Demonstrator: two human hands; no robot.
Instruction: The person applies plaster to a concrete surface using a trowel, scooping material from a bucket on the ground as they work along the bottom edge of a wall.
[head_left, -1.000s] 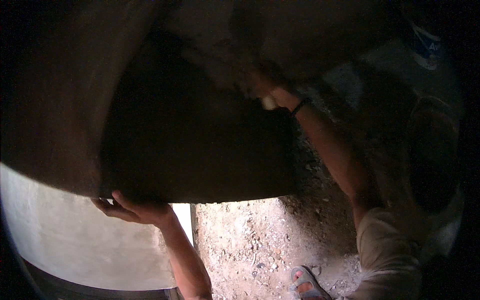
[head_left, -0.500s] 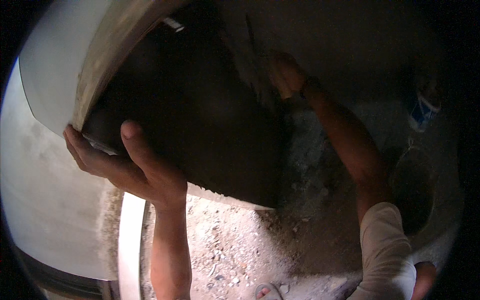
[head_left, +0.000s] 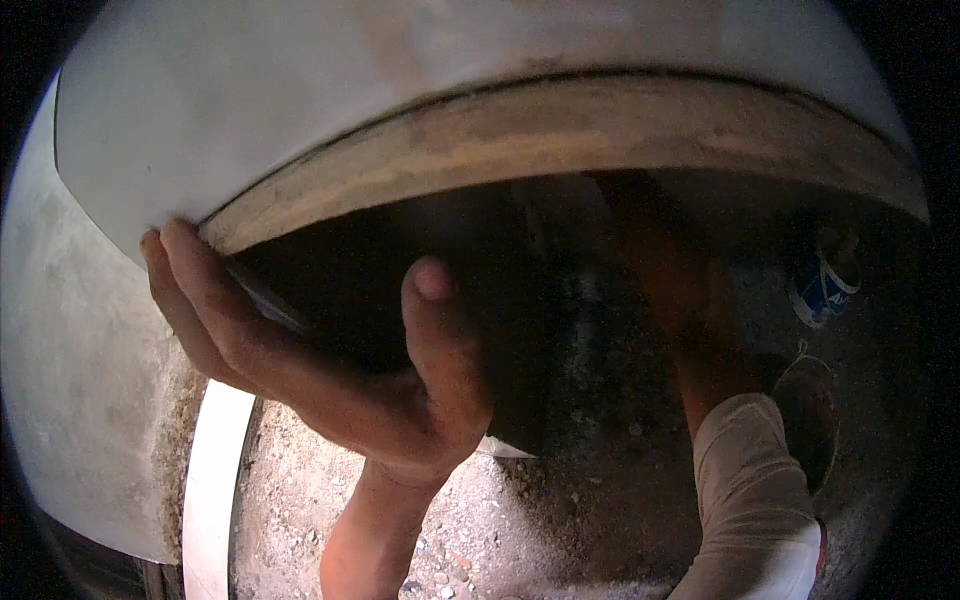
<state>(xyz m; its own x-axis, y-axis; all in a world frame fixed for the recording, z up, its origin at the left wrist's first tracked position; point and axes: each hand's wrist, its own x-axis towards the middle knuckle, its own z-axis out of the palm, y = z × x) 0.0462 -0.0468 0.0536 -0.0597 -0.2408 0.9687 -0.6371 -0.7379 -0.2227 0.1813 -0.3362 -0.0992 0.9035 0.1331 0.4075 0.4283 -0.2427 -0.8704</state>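
My left hand (head_left: 330, 370) rests against the corner of a pale, curved-looking wall edge (head_left: 560, 125). Its fingers lie stretched along the outer side, and the thumb stands apart in front of a dark surface. A thin light edge (head_left: 265, 300) shows beside the fingers. My right forearm (head_left: 700, 340) reaches up into deep shadow beneath the wall edge. The right hand (head_left: 635, 205) is barely visible there; its fingers, and anything in them, are hidden.
A blue and white bucket (head_left: 822, 290) stands at the right, with a dark round container (head_left: 808, 415) nearer to me. Rubble covers the ground (head_left: 300, 480). A bright white strip (head_left: 215, 490) runs beside the grey wall (head_left: 90, 400) at the left.
The view has shifted, so the pale wall edge now spans the top and covers my right hand, which showed before. My left hand stays at the corner, its thumb farther from the fingers.
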